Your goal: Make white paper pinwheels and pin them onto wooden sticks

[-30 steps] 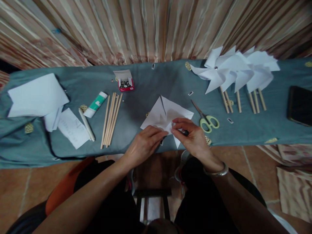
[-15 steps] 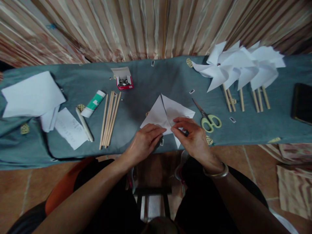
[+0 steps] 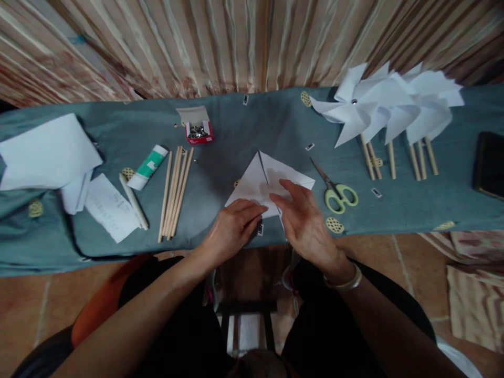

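A folded white paper [image 3: 271,177] lies on the blue-grey cloth [image 3: 252,131] near the table's front edge. My left hand [image 3: 231,231] rests on its lower left corner, fingers bent and pressed together, holding it down. My right hand [image 3: 303,220] lies over the paper's lower right part with the fingers stretched out flat; nothing shows in it. A metal bangle sits on my right wrist.
Green-handled scissors [image 3: 336,193] lie right of the paper. Wooden sticks [image 3: 174,191], a glue stick [image 3: 147,167] and a red box of pins [image 3: 199,132] lie to the left, loose white sheets [image 3: 47,152] further left. Finished paper pinwheels [image 3: 388,107] and a dark phone [image 3: 489,163] lie at the right.
My right hand has gone from a pinch at the paper's centre to flat, stretched fingers. The small dark thing it held no longer shows. My left hand has stayed put.
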The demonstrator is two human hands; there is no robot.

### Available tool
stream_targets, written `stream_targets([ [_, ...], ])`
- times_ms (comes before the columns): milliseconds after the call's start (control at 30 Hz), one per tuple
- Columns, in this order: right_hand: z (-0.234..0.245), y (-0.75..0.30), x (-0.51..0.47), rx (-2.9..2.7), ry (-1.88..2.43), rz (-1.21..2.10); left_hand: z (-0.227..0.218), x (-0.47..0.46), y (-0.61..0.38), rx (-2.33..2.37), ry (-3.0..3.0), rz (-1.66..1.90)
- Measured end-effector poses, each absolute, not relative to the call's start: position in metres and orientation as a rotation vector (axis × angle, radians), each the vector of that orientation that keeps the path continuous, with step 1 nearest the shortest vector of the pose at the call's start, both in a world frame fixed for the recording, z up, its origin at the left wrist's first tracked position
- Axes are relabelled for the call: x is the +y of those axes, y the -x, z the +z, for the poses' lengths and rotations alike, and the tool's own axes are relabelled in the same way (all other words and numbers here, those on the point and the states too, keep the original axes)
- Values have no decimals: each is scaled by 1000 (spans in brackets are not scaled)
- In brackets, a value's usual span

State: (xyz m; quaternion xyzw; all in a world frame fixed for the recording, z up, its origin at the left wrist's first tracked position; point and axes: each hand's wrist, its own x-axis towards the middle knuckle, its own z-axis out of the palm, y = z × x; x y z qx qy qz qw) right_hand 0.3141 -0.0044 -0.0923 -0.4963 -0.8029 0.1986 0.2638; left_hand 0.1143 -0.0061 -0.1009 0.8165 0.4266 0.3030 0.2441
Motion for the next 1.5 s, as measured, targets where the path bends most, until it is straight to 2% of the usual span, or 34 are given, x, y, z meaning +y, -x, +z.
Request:
stream_targets([
  [167,-95,-312,-4,-2223,1361,558,-101,-7,-114,1173,-2222,836],
  [667,-111,-297,-12,-2342,1374,321,-99,-10,-118,1208,-2280,772],
  [1033,-100,-308,-7,-2277,1359,435,-102,-8,-121,1185,-2441,750],
  [1500,-97,-337,3,-2179,1438,396,-89,8,-95,1242,-2683,736],
])
